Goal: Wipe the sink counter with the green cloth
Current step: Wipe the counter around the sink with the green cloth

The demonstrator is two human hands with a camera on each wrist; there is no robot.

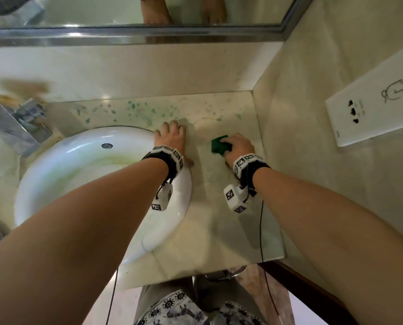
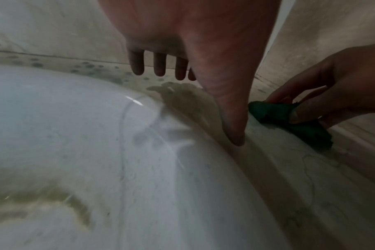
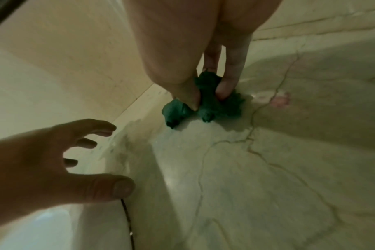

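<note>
The right hand (image 1: 239, 146) grips the green cloth (image 1: 220, 144), bunched up between thumb and fingers, and presses it down onto the counter (image 1: 221, 207). In the right wrist view the thumb and fingers (image 3: 227, 88) pinch the crumpled cloth (image 3: 206, 104) from both sides, and its loose folds spread on the stone below them, with a wet patch just around it.

The left hand (image 1: 171, 139) lies just to the left of the cloth, apart from it, with fingers spread wide and straight, holding nothing. It rests where the counter meets the rim of the white sink (image 1: 78, 165); in the left wrist view the thumb tip comes down at the sink's edge, with the cloth (image 2: 289, 121) just beyond it.

Beyond both hands, along the back of the counter, are scattered green spots (image 1: 137, 111). Far to the left of the left hand stands a metal tap (image 1: 20, 125). To the right of the right hand, on the side wall, is a white socket plate (image 1: 373, 109). A mirror (image 1: 134, 10) runs above the back wall.
</note>
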